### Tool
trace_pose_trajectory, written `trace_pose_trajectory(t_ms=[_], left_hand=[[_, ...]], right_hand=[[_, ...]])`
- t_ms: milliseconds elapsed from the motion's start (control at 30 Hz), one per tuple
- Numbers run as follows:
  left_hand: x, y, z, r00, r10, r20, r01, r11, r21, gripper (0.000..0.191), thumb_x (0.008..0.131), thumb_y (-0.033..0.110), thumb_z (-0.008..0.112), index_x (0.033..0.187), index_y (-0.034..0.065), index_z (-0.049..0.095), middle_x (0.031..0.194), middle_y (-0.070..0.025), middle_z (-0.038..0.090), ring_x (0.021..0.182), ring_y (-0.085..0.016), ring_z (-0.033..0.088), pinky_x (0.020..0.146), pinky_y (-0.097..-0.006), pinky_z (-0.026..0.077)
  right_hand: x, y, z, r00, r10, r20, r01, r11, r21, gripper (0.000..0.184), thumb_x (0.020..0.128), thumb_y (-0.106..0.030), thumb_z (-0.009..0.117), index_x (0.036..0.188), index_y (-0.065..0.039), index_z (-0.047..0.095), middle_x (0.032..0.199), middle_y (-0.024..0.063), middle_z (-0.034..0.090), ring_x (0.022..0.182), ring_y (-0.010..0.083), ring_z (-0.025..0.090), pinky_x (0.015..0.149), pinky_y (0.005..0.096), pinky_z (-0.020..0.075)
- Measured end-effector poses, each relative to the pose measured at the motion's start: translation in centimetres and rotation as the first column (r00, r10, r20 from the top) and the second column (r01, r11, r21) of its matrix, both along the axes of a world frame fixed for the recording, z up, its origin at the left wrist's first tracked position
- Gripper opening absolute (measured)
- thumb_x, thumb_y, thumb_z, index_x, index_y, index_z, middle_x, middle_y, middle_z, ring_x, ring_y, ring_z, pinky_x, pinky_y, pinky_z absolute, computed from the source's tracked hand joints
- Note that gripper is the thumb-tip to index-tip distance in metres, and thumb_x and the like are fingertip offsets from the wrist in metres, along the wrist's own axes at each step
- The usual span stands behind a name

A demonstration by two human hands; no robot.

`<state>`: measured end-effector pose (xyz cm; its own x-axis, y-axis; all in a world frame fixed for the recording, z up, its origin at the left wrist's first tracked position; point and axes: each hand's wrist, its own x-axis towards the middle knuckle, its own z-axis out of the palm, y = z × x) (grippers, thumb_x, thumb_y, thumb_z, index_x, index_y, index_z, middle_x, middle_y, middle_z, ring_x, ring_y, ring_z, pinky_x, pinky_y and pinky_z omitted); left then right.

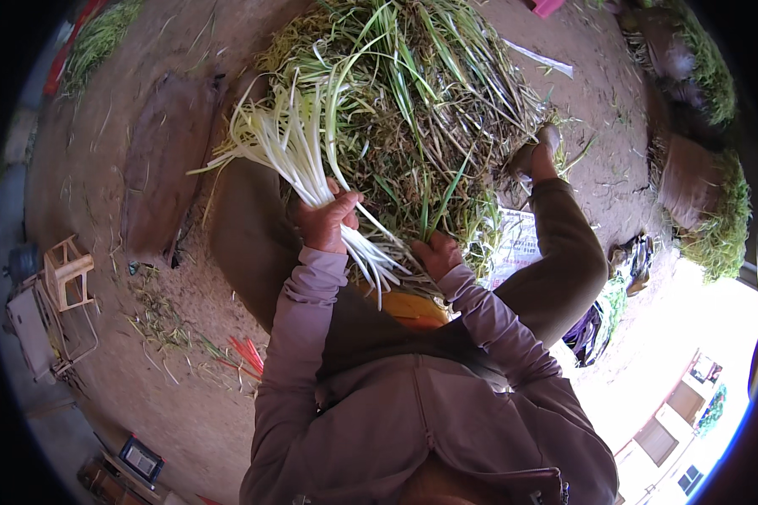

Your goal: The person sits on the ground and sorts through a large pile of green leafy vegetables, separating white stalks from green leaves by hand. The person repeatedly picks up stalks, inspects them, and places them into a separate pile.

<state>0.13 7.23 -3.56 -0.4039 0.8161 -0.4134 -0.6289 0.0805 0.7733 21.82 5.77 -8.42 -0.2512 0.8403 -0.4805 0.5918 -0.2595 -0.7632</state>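
Note:
My left hand (325, 218) is closed around a bundle of long, white-stemmed, chive-like stalks (297, 148). Their pale yellow-green leaves fan out away from me, and the white stem ends (379, 259) hang toward my lap. One stalk slants from the bundle toward my right hand (439, 254), whose fingers are closed at its lower end, beside some green blades (448, 199). Part of that grip is hidden by the fingers. Between my spread legs lies a big heap of green leaves and brown, withered trimmings (410, 120).
A printed white sheet (515, 243) lies by my right leg. Bundles of greens (707, 208) line the right side. Dark sacking (170, 164) is spread on the dirt floor at left, with a wooden stool (68, 273) farther out. Red strips (247, 356) lie near my left elbow.

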Motion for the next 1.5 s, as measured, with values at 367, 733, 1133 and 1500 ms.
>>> trace_pose_trajectory(t_ms=[367, 733, 1133, 1500], left_hand=[[-5.7, 0.8, 3.3, 0.992, 0.125, -0.024, -0.122, 0.986, 0.113, 0.029, 0.069, -0.007, 0.064, 0.085, 0.0095, 0.046, 0.070, -0.0128, 0.059, 0.041, -0.010, 0.044, 0.037, -0.0222, 0.037], [-4.8, 0.1, 2.5, 0.992, 0.092, -0.081, -0.085, 0.993, 0.078, 0.026, 0.069, -0.002, 0.068, 0.085, 0.0057, 0.048, 0.073, -0.0158, 0.061, 0.046, -0.013, 0.052, 0.038, -0.0248, 0.041], [-1.3, 0.2, 0.3, 0.990, 0.077, -0.119, -0.087, 0.993, -0.080, 0.028, 0.066, -0.004, 0.068, 0.084, 0.0049, 0.049, 0.065, -0.0061, 0.057, 0.044, -0.011, 0.051, 0.037, -0.0230, 0.041], [-0.6, 0.4, -0.3, 0.978, 0.116, -0.171, -0.126, 0.991, -0.046, 0.029, 0.063, -0.007, 0.068, 0.081, 0.0032, 0.049, 0.062, -0.0040, 0.052, 0.039, -0.011, 0.046, 0.034, -0.0240, 0.038]], right_hand=[[8.9, 1.5, -6.5, 0.131, 0.784, 0.607, -0.587, 0.554, -0.589, 0.023, 0.076, -0.020, 0.058, 0.097, -0.012, 0.065, 0.089, 0.0107, 0.066, 0.084, 0.0275, 0.064, 0.065, 0.0380, 0.0512], [3.7, 5.5, -1.0, 0.553, 0.628, 0.547, -0.706, 0.702, -0.094, 0.026, 0.080, -0.028, 0.052, 0.094, -0.008, 0.061, 0.090, 0.0132, 0.064, 0.085, 0.0313, 0.061, 0.071, 0.0398, 0.0491], [-6.0, 3.3, 6.4, 0.911, 0.392, -0.128, -0.361, 0.908, 0.213, 0.045, 0.075, -0.027, 0.069, 0.109, -0.003, 0.052, 0.081, 0.0106, 0.062, 0.068, 0.0191, 0.060, 0.062, 0.0303, 0.0483], [-5.2, -0.9, 4.3, 0.988, 0.152, 0.004, -0.122, 0.780, 0.613, 0.012, 0.078, -0.015, 0.061, 0.086, -0.008, 0.056, 0.065, 0.0133, 0.059, 0.056, 0.0316, 0.058, 0.050, 0.0389, 0.0455]])
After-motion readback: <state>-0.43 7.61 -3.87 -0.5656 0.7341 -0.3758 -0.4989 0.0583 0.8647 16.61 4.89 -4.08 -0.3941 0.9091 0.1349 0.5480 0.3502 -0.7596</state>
